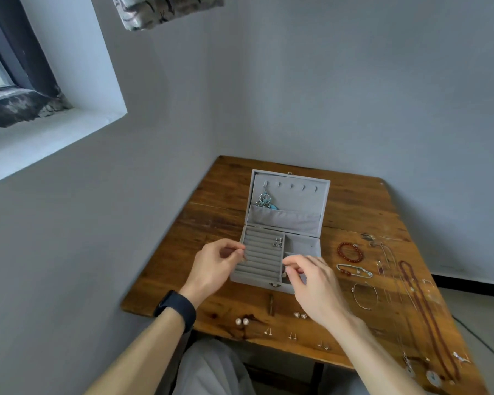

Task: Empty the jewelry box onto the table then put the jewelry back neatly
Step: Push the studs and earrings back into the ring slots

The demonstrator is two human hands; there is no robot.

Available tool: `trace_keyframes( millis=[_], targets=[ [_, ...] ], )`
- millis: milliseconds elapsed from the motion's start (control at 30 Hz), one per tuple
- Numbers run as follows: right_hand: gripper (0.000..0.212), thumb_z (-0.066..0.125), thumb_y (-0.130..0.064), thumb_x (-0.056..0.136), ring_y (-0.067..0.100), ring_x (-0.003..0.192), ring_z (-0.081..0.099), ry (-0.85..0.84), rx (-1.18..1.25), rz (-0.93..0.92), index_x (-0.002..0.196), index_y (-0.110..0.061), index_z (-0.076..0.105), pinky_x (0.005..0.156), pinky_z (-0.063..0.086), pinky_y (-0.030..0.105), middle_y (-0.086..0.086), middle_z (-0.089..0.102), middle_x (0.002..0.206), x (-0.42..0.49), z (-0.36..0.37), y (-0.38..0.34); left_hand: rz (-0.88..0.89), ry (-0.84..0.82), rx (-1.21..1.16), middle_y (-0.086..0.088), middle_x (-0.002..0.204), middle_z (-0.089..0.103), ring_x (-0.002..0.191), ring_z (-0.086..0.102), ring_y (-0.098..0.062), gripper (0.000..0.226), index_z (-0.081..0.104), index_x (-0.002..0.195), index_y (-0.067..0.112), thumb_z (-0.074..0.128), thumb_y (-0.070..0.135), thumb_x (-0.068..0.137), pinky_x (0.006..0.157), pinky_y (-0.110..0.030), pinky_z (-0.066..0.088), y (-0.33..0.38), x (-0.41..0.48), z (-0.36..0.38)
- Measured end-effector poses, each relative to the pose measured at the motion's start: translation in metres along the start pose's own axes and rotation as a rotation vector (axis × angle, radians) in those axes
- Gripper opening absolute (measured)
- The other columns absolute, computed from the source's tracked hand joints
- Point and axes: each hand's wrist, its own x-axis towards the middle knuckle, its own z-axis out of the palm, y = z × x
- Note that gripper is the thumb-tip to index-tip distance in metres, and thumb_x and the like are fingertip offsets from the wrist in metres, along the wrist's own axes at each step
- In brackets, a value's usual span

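A bare grey corner of a room, with a window (pixel 0 67) high on the left, holds a worn wooden table (pixel 217 195). Both hands hang over its middle.

The left hand (pixel 214 266), a dark watch (pixel 177 309) on its wrist, has thumb and fingers curled into a narrow pinch at the left edge of the jewelry box (pixel 264 252). The right hand (pixel 314 286) is pinched the same way over the divider between the ring rolls and the small compartments. Whether either pinch holds a piece is too small to tell.

The box sits directly under the fingertips with its lid standing open on the far side. Its rolls run from side to side, so a stud would probably go in from above, across the slots. One pair of earrings (pixel 277 242) is already seated at the far right end of the rolls, and a turquoise pendant (pixel 264 199) hangs from a hook in the lid.

The refill looks to be at an early stage. Pearl studs (pixel 241 321), heart studs (pixel 300 315) and smaller studs (pixel 267 332) lie on the table between the box and the person, within reach of either hand. A red bead bracelet (pixel 350 252), a silver bracelet (pixel 354 270) and a thin bangle (pixel 365 295) lie to the right of the box, nearer the right hand. Beyond them a long red necklace (pixel 428 317) stretches lengthwise along the right edge, running from far to near.
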Motion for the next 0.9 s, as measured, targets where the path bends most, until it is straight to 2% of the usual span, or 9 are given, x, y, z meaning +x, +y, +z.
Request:
trace_keyframes(
  millis=[67,200,267,367,500,600,767,900],
  targets=[
    [0.018,0.059,-0.025,0.097,0.002,0.099,0.056,-0.006,0.021,0.012,0.114,-0.027,0.065,0.077,0.038,0.004,-0.017,0.063,0.104,0.011,0.005,0.001,-0.011,-0.001,0.012,0.02,0.094,0.071,0.092,0.061,0.013,0.011,0.072,0.102,0.03,0.064,0.027,0.096,0.077,-0.009,0.045,-0.004,0.01,-0.002],
    [0.012,0.064,-0.025,0.094,0.004,0.092,0.059,-0.004,0.006,-0.009,0.104,-0.027,0.071,0.077,0.047,0.015,-0.018,0.067,0.095,0.032,0.018,0.007,-0.051,-0.052,-0.028,0.015,0.093,0.074,0.093,0.065,0.005,0.011,0.072,0.102,0.03,0.064,0.025,0.096,0.082,-0.017,0.053,-0.016,0.027,0.004],
    [0.012,0.064,-0.027,0.094,0.004,0.091,0.058,-0.006,-0.013,-0.009,0.103,-0.03,0.071,0.079,0.048,0.021,-0.018,0.067,0.096,0.043,0.026,0.01,-0.058,-0.08,-0.038,0.011,0.094,0.074,0.089,0.067,-0.001,0.01,0.071,0.101,0.029,0.064,0.023,0.096,0.073,-0.014,0.054,-0.019,0.033,0.009],
    [0.013,0.062,-0.03,0.095,0.005,0.093,0.055,-0.022,-0.036,0.006,0.104,-0.032,0.071,0.08,0.044,0.021,-0.019,0.065,0.097,0.06,0.034,0.011,-0.075,-0.103,-0.066,0.007,0.096,0.073,0.083,0.068,-0.005,0.009,0.07,0.102,0.026,0.065,0.02,0.096,0.065,-0.016,0.055,-0.024,0.042,0.013],
    [0.014,0.06,-0.033,0.095,0.009,0.095,0.051,-0.016,-0.073,0.024,0.102,-0.033,0.073,0.077,0.042,0.025,-0.018,0.064,0.099,0.081,0.042,0.009,-0.076,-0.126,0.005,0.005,0.096,0.074,0.066,0.064,-0.001,0.008,0.071,0.101,0.023,0.066,0.022,0.096,0.061,-0.015,0.053,-0.03,0.053,0.012],
    [0.015,0.062,-0.034,0.094,0.01,0.094,0.048,-0.002,-0.093,0.056,0.103,-0.033,0.073,0.072,0.037,0.025,-0.014,0.063,0.099,0.096,0.048,0.006,-0.088,-0.141,0.02,0.006,0.096,0.074,0.065,0.066,0.0,0.007,0.072,0.1,0.024,0.067,0.024,0.094,0.063,-0.018,0.055,-0.036,0.059,0.011],
    [0.017,0.062,-0.036,0.094,0.014,0.096,0.05,-0.034,-0.147,0.111,0.106,-0.032,0.073,0.073,0.042,0.028,-0.01,0.066,0.104,0.11,0.056,0.004,-0.099,-0.153,0.018,0.012,0.097,0.074,0.089,0.066,0.0,0.008,0.074,0.098,0.029,0.069,0.027,0.093,0.082,-0.027,0.058,-0.046,0.062,0.014],
    [0.017,0.061,-0.037,0.094,0.016,0.097,0.052,-0.044,-0.231,0.148,0.107,-0.033,0.072,0.078,0.05,0.034,-0.008,0.067,0.106,0.114,0.057,0.007,-0.094,-0.153,0.009,0.011,0.095,0.074,0.078,0.063,0.003,0.008,0.074,0.099,0.028,0.069,0.027,0.093,0.078,-0.02,0.055,-0.048,0.064,0.014]
  ],
)
